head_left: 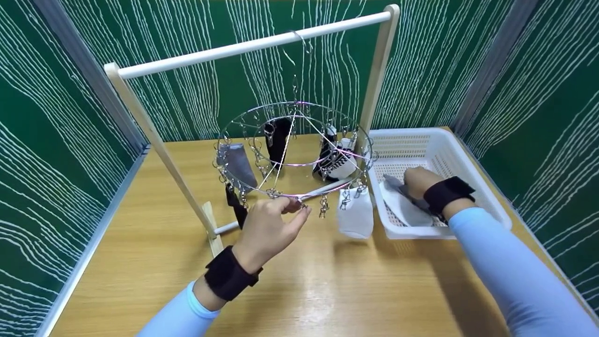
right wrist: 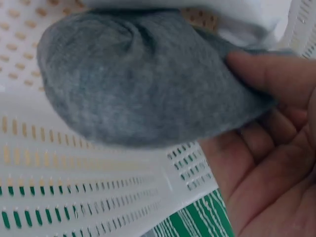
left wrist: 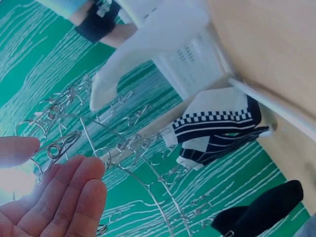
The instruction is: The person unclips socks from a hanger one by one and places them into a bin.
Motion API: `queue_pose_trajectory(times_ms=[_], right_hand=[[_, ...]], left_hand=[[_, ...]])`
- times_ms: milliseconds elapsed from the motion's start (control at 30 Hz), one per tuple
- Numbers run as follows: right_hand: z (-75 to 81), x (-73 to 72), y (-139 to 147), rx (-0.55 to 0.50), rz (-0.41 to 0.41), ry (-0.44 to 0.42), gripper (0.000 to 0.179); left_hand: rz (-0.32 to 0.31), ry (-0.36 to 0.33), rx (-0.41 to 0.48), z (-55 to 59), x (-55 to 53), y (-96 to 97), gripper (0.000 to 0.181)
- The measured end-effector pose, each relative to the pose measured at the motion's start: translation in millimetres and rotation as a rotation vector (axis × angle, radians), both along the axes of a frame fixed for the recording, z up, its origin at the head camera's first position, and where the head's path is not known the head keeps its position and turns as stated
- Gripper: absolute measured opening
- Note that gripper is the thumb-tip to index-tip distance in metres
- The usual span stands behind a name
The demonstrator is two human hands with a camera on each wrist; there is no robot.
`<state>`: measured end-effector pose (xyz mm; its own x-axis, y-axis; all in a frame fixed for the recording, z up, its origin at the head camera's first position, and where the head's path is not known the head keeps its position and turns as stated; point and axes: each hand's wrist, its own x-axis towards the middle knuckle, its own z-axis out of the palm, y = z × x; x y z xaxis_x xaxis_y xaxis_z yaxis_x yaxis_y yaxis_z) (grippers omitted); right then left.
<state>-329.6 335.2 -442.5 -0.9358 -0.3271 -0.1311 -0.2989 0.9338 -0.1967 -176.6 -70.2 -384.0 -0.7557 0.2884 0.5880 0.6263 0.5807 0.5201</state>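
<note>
My left hand [head_left: 271,227] is at the front of a round metal sock hanger [head_left: 243,185] and pinches a wire clip [left wrist: 55,149] on its rim between thumb and fingers. My right hand [head_left: 418,182] reaches into a white plastic basket [head_left: 484,196]. It grips a grey sock [right wrist: 133,79], with the thumb on top and the fingers beneath. Beside that sock in the basket lies a white sock [head_left: 392,203]. From the hanger's clips hang another white sock [head_left: 355,217], a grey sock [head_left: 237,164], a black sock [head_left: 279,140] and black-and-white patterned socks [head_left: 334,161].
The hanger hooks over the white bar [head_left: 252,45] of a wooden stand, whose posts [head_left: 159,140] rise on both sides. A dark sock [head_left: 238,210] hangs at the hanger's left. Green walls with white streaks [head_left: 552,93] enclose the wooden table [head_left: 140,281].
</note>
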Motion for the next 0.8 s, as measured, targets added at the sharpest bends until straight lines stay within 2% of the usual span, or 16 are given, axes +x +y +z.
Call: queue_pose_trajectory(times_ms=[100, 200, 333, 433, 533, 667, 800], right_hand=[[-0.8, 1.6, -6.2, -0.018, 0.052, -0.09, 0.019], [-0.6, 2.6, -10.6, -0.028, 0.065, -0.193, 0.012], [0.8, 2.9, -12.3, -0.027, 0.084, -0.253, 0.013], [5.2, 3.0, -11.2, -0.055, 0.098, -0.22, 0.012], [14.8, 5.1, -10.2, -0.097, 0.107, -0.122, 0.017], [35.6, 12.0, -12.2, -0.173, 0.11, 0.016, 0.02], [57.3, 21.4, -18.7, -0.265, 0.097, 0.102, 0.02]], left_hand=[[0.002, -0.003, -0.002, 0.8, 0.5, 0.3, 0.014], [0.0, -0.006, 0.004, 1.1, 0.4, 0.2, 0.014], [0.003, 0.003, 0.002, 0.6, 0.2, -0.1, 0.014], [0.007, 0.005, 0.0, -0.4, 0.0, -0.7, 0.014], [0.013, 0.003, -0.003, -0.1, 0.7, -1.1, 0.014], [0.008, -0.006, -0.004, 1.0, 1.3, -1.2, 0.015], [-0.001, -0.013, 0.0, 0.9, 1.6, -1.2, 0.016]])
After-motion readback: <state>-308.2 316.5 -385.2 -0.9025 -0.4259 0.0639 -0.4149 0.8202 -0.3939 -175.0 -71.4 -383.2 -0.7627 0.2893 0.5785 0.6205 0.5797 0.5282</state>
